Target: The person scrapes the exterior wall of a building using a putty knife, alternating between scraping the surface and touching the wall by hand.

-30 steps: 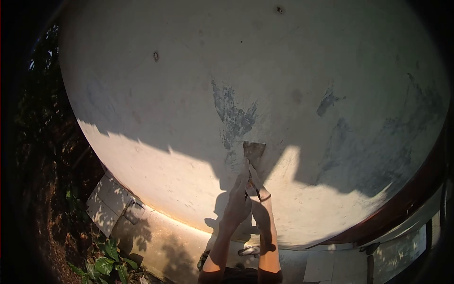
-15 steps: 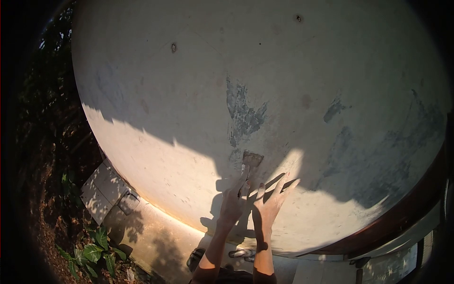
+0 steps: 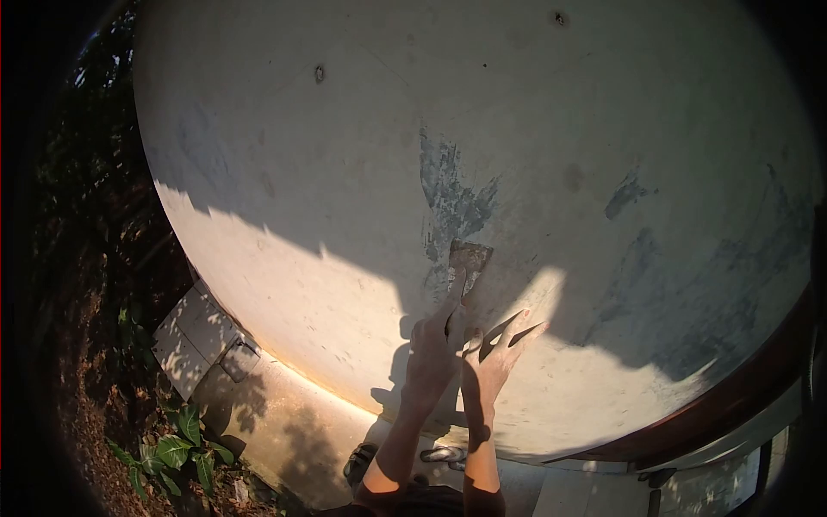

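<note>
My left hand [image 3: 431, 358] is closed around the handle of a putty knife [image 3: 470, 257]. The wide blade lies against the pale wall [image 3: 345, 172], at the lower edge of a dark grey scraped-looking patch [image 3: 452, 194]. One finger of this hand stretches along the tool toward the blade. Just to the right, my right hand [image 3: 491, 362] rests on the sunlit part of the wall, its fingers spread and nothing in it. Most of the knife's handle is hidden by my left hand.
More grey patches [image 3: 715, 293] mark the wall at the right. A dark red-brown band [image 3: 741, 388] runs along its lower right edge. Below lie a paved ledge [image 3: 267, 431], a leafy plant [image 3: 177, 448] and my shoe [image 3: 444, 454]. A shadow line crosses the wall.
My left hand has pushed the putty knife up the wall, closer to the grey patch. My right hand stays spread in about the same place. The view has shifted slightly.
</note>
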`<move>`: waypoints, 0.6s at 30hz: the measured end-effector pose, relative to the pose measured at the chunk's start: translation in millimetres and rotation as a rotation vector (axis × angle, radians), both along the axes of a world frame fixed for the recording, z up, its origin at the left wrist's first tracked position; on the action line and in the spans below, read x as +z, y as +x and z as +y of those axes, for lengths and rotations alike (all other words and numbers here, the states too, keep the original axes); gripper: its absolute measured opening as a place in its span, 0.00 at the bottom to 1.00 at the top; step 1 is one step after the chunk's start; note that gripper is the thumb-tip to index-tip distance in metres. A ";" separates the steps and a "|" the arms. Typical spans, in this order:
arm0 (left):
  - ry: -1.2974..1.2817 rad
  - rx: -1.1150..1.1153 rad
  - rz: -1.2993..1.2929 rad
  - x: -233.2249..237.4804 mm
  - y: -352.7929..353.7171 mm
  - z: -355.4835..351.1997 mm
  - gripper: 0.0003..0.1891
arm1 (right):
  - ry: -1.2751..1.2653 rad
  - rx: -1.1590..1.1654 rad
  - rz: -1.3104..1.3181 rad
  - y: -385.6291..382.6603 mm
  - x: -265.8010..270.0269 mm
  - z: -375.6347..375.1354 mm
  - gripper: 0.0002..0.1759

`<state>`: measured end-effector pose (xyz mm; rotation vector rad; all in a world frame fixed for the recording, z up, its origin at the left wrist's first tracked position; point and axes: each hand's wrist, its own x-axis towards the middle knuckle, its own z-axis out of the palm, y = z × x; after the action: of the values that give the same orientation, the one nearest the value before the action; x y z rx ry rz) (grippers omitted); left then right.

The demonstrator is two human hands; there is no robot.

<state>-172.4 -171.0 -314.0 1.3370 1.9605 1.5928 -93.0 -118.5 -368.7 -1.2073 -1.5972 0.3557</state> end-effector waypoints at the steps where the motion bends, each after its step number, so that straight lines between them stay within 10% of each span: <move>1: -0.008 0.016 0.034 -0.5 0.7 -0.6 0.23 | 0.006 -0.007 -0.001 -0.4 1.1 1.0 0.48; 13: 0.378 0.043 0.228 -21.8 -8.1 26.5 0.28 | 0.000 -0.038 0.055 -8.3 1.9 3.1 0.47; 18: 0.112 0.041 -0.011 -4.0 -8.1 7.0 0.26 | 0.015 -0.022 0.043 -9.9 -1.7 3.1 0.44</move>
<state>-180.5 -164.0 -318.1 1.3342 1.9294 1.7483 -102.9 -115.4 -370.4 -1.1973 -1.5457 0.3522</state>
